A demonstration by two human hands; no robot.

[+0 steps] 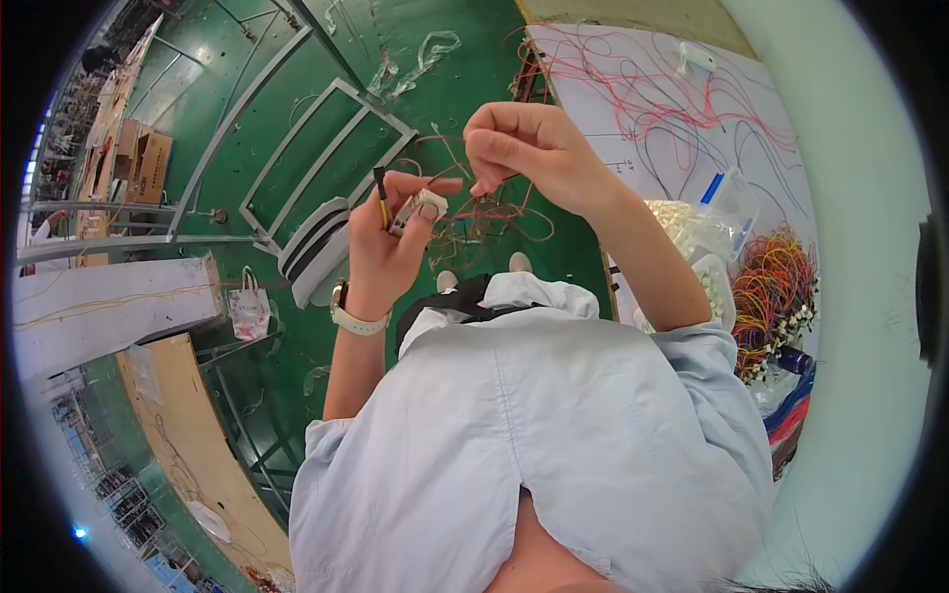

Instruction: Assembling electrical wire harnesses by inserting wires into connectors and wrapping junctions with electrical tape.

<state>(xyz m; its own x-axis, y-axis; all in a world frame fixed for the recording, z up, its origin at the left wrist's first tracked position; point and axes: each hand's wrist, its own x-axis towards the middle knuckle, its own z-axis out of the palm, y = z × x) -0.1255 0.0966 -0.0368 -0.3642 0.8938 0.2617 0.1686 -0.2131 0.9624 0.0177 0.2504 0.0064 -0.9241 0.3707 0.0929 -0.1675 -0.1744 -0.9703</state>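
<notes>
My left hand is closed around a white plastic connector, the thumb pressing on its side. A black-tipped yellow lead sticks up beside the same hand. To the right, my right hand is pinched, its fingertips on thin brownish wires that hang in loops between and below the hands. Which wire the fingertips grip, and whether its end sits in the connector, is too small to make out.
On the right, a white table carries loose red and dark wires, a bag of pale connectors, a blue pen and a bundle of coloured wires. Metal frames and a grey-white stool stand left.
</notes>
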